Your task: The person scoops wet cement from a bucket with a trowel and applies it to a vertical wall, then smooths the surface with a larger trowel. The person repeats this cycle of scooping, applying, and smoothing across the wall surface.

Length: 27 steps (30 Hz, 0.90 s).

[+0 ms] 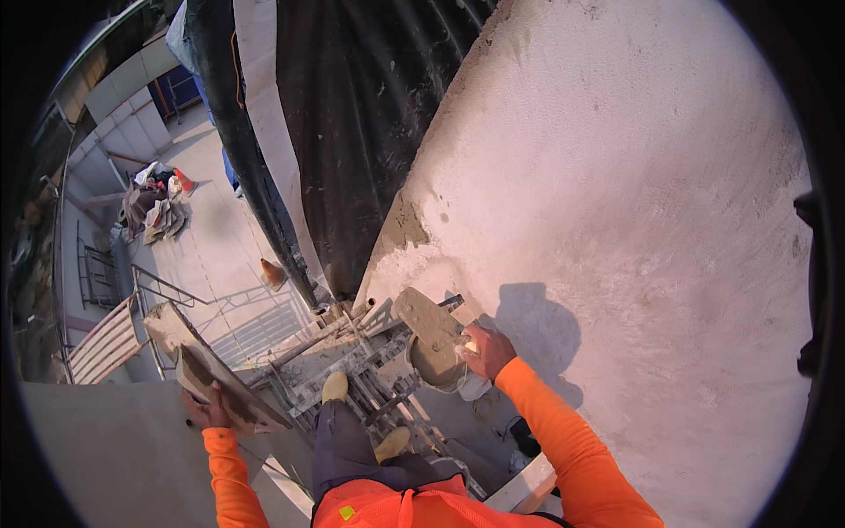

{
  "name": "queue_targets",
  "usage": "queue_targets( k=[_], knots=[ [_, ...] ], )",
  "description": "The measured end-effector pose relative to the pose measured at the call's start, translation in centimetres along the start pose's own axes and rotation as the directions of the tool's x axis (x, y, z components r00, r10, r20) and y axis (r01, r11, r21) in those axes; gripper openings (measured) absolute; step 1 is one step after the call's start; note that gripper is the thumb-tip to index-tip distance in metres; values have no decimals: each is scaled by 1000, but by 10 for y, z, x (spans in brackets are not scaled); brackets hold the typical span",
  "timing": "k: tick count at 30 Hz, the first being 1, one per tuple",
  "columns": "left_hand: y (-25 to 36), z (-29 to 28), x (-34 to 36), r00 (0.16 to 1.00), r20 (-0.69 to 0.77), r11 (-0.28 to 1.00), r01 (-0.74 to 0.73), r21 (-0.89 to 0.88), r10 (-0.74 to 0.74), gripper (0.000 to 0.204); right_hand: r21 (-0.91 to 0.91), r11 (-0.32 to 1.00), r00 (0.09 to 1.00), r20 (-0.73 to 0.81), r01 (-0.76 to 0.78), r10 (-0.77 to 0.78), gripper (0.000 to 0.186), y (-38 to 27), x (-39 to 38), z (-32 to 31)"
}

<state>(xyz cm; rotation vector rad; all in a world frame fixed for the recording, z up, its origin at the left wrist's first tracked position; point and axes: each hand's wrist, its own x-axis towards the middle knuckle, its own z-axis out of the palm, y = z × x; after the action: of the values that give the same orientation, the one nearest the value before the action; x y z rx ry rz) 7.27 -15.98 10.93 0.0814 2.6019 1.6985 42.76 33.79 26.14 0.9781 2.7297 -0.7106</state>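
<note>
Head view: right hand (488, 350), one, closed round the handle of a trowel (429, 319); the blade, coated grey-brown, points away to the upper left, over the far side of a bucket (460, 378); contact between blade and bucket cannot be told. Bucket, round, one, holding wet grey mortar (436, 359), near the right edge of a metal platform (356, 387), between that edge and the wall. Left hand (209, 409), one, narrow, gripping the near edge of a board (242, 398), smeared grey-brown, held tilted off the left edge of the platform, well apart from the trowel; the full grip is partly hidden. Boots, yellow, two: one (334, 387) on the platform toward its far end, the other (393, 444) closer to its near end. Wall (634, 176), large, pale, plastered, on the right, with a darker damp patch (407, 224) at its left edge. Sheet (361, 132), black, hanging beside that same edge. Floor (224, 229), pale, below on the left, bearing an orange cone (273, 274) near its right edge and a heap of sacks (165, 218) toward its left edge, a second cone (184, 182) just beside the heap.
</note>
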Motion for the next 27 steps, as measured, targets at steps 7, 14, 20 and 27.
queue_targets(
  k=[7, 14, 20, 27],
  knots=[
    [-102, -106, -8, 979, -130, 923, 191, 333, -156, 83, 690, 696, 901, 409, -199, -148, 31, -73, 124, -123],
    [-147, -139, -40, 969, -54, 876, 241, 418, -241, 97, 673, 670, 844, -521, 313, 130, 25, -63, 160, -225],
    [-142, -115, -43, 945, 67, 856, 260, 447, -321, 98, 662, 732, 899, -404, 161, 167, 20, -5, 38, -123],
    [-85, -69, -62, 864, 345, 829, 135, 542, -367, 89, 116, 820, 827, 128, -561, 548, 41, 154, -81, 201]
  ],
)
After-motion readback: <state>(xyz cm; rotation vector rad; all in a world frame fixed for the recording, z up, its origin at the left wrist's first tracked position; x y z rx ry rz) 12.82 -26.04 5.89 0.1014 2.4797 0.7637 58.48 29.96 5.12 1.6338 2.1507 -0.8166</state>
